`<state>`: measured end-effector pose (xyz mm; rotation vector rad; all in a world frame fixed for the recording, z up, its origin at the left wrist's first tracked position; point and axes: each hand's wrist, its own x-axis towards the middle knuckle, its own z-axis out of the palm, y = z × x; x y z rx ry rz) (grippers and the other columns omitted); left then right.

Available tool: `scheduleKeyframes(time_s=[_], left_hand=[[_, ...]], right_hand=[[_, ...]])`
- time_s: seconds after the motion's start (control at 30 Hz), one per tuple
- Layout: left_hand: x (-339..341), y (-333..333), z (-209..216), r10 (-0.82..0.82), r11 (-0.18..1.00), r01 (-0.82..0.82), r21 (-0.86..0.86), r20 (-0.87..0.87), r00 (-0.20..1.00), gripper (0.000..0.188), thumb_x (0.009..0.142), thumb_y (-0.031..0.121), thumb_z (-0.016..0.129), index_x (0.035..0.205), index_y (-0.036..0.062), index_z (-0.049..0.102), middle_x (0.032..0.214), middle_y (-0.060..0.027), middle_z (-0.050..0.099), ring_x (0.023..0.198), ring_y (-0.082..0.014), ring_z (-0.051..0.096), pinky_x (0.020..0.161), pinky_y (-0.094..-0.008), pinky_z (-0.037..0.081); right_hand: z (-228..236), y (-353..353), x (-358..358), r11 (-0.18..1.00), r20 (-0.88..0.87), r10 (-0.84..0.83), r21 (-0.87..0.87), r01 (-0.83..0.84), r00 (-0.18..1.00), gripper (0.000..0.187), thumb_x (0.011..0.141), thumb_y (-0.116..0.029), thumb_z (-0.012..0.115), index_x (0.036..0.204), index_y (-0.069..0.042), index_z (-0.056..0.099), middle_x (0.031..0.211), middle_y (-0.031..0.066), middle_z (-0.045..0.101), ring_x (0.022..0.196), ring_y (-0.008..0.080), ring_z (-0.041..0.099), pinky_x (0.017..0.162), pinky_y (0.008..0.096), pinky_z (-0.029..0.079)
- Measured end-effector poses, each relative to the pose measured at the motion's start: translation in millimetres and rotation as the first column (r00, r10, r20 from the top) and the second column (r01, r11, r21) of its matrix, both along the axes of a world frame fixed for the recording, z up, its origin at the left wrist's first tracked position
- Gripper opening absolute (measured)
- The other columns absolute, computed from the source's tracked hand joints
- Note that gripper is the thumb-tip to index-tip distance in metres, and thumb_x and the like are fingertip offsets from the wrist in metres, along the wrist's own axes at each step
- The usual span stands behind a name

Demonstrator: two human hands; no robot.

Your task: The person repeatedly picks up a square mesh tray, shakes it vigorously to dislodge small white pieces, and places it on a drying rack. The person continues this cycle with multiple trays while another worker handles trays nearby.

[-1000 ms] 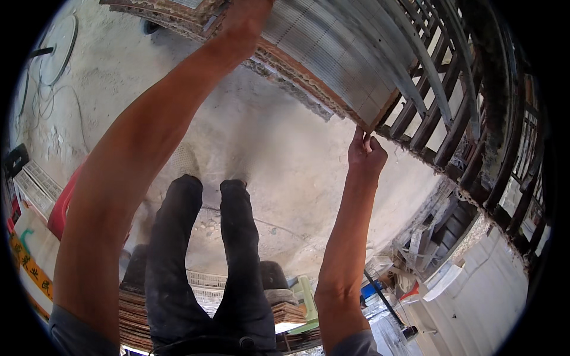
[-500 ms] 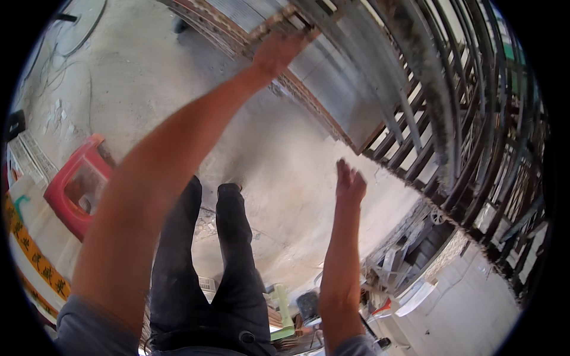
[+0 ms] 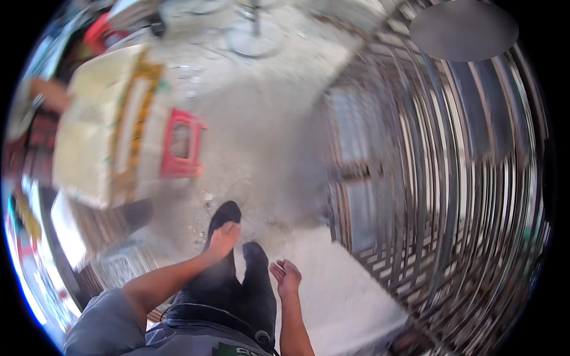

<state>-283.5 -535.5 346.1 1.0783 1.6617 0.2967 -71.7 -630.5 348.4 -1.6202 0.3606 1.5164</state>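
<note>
Honestly, blur is winning in this one

Head view, the only one: the left hand (image 3: 224, 238) hangs in front of the left leg (image 3: 199, 285), maybe loosely curled, but I can't tell whether the fingers press together. The right hand (image 3: 287, 276) sits just beside the right leg (image 3: 259, 285), fingers loosely spread, palm bare. Guessing they're low like that because nothing's being gripped. The grey panels (image 3: 360, 213) are off to the right, touched by neither, at the edge of the barred rack (image 3: 454, 196); on or under the bars, can't say. The pale box (image 3: 127, 130) stands raised beside a red stool (image 3: 169, 157), probably for easy reach. It hides part of another person's forearm (image 3: 52, 96). A grey oval patch (image 3: 464, 31) blots out the upper right.
</note>
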Motion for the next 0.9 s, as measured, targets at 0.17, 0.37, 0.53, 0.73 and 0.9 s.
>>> scheduleKeyframes(time_s=[0.17, 0.37, 0.53, 0.73, 0.9], left_hand=[[-46.0, -63.9, 73.3, 0.613, 0.784, -0.589, -0.195, 0.095, 0.784, 0.036, 0.086, 0.035, 0.046, 0.091, 0.0007, 0.056, 0.078, -0.0080, 0.060, 0.066, -0.0148, 0.058, 0.061, -0.0279, 0.046], [-103.7, -144.6, 86.0, 0.875, 0.478, -0.858, -0.188, 0.183, 0.447, 0.037, 0.087, 0.032, 0.045, 0.097, -0.0021, 0.054, 0.083, -0.0122, 0.061, 0.068, -0.0176, 0.059, 0.065, -0.0298, 0.048], [-146.6, -209.3, 89.1, 0.942, 0.179, -0.953, -0.245, 0.323, 0.094, 0.032, 0.087, 0.028, 0.043, 0.097, -0.0009, 0.052, 0.083, -0.0148, 0.060, 0.072, -0.0234, 0.060, 0.068, -0.0335, 0.048], [-244.2, -260.5, 78.0, 0.873, -0.048, -0.935, -0.352, 0.439, -0.210, 0.033, 0.087, 0.025, 0.043, 0.109, 0.0000, 0.044, 0.094, -0.0173, 0.057, 0.080, -0.0277, 0.058, 0.071, -0.0378, 0.049], [-311.7, -264.8, 82.2, 0.765, -0.258, -0.889, -0.378, 0.482, -0.427, 0.033, 0.084, 0.015, 0.045, 0.114, 0.0002, 0.040, 0.097, -0.0143, 0.052, 0.082, -0.0250, 0.057, 0.067, -0.0347, 0.050]], right_hand=[[3.4, 1.5, 31.2, 0.958, 0.071, 0.284, 0.004, -0.285, 0.956, 0.032, 0.085, -0.011, 0.046, 0.108, 0.010, 0.041, 0.098, 0.0218, 0.052, 0.089, 0.0344, 0.056, 0.077, 0.0430, 0.051], [-2.6, 20.0, 18.8, 0.812, 0.147, 0.583, -0.089, -0.576, 0.799, 0.024, 0.084, -0.012, 0.045, 0.099, 0.007, 0.046, 0.087, 0.0178, 0.055, 0.078, 0.0314, 0.058, 0.071, 0.0409, 0.052], [23.8, 44.0, -71.5, 0.559, 0.181, 0.815, 0.002, -0.829, 0.551, 0.030, 0.084, -0.012, 0.048, 0.108, 0.006, 0.043, 0.091, 0.0182, 0.056, 0.080, 0.0295, 0.058, 0.076, 0.0423, 0.049], [38.8, 47.1, -273.9, -0.077, 0.453, 0.890, 0.044, -0.996, -0.049, 0.034, 0.083, -0.016, 0.053, 0.110, 0.005, 0.049, 0.102, 0.0146, 0.057, 0.093, 0.0211, 0.056, 0.080, 0.0308, 0.045], [67.1, 53.0, -461.8, -0.555, 0.851, 0.464, 0.064, -0.830, -0.245, 0.047, 0.084, -0.021, 0.050, 0.121, 0.007, 0.041, 0.117, 0.0180, 0.050, 0.107, 0.0229, 0.049, 0.091, 0.0296, 0.037]])
